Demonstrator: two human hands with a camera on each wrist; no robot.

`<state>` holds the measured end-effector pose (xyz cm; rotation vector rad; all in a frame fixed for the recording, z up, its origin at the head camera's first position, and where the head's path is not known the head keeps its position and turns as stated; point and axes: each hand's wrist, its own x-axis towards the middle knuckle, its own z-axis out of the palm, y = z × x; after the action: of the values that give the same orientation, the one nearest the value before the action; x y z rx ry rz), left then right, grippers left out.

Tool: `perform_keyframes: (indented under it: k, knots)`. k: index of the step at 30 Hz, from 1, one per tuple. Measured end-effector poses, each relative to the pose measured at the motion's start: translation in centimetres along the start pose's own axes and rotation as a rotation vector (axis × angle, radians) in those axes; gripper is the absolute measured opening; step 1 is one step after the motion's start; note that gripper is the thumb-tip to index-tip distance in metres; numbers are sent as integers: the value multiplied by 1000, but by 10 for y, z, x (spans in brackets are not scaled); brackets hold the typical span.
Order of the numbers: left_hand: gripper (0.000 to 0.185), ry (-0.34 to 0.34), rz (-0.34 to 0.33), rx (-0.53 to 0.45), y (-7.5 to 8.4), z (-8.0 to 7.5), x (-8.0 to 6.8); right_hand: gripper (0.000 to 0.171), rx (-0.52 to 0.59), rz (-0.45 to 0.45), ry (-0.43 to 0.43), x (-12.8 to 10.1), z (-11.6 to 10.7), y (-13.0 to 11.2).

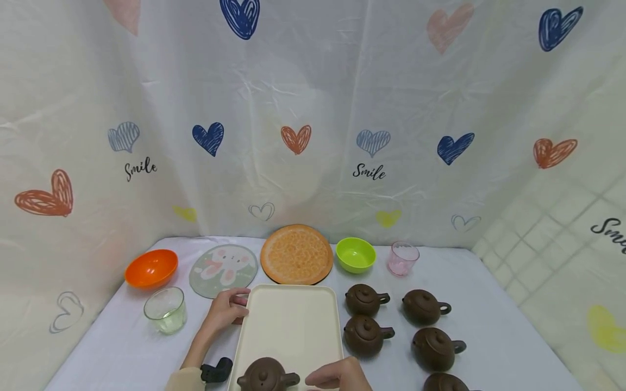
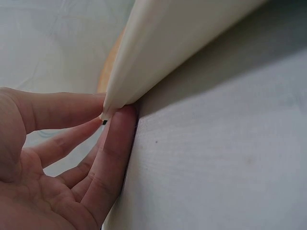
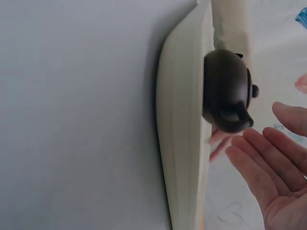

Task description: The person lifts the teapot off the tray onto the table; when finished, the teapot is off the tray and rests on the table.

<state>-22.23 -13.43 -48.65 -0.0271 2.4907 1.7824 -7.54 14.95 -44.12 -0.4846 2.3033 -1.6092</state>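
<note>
A cream rectangular tray [image 1: 293, 326] lies on the white-covered table, with a brown teapot [image 1: 267, 374] at its near end, handle to the right. My left hand [image 1: 229, 309] pinches the tray's left rim near the far corner; the left wrist view has the thumb and fingertips [image 2: 125, 117] on the edge. Beside the teapot's handle, my right hand [image 1: 342, 374] hovers over the near right of the tray. In the right wrist view its fingers are extended, apart from the teapot [image 3: 226, 91], and hold nothing.
Several brown teapots [image 1: 365, 335] stand right of the tray. Behind it are a round grey-green mat [image 1: 224, 270], an orange-brown round mat [image 1: 296, 254], a green bowl [image 1: 356, 255] and a pink glass [image 1: 403, 258]. To the left stand an orange bowl [image 1: 151, 269] and a clear glass [image 1: 166, 310].
</note>
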Motion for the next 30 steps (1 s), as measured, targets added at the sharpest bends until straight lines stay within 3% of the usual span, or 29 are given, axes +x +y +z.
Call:
perform_keyframes:
  k: [9, 15, 23, 30]
  knots:
    - [48, 3, -2, 9, -1, -1, 0, 19, 53, -29, -11, 8, 23, -5]
    - [48, -2, -1, 18, 0, -1, 1, 14, -8, -157, 96, 12, 27, -5]
    - [48, -3, 0, 12, -1, 0, 0, 15, -35, -163, 175, 22, 22, -5]
    - [48, 0, 4, 10, -1, 0, 0, 17, -91, -176, 81, 32, 21, -7]
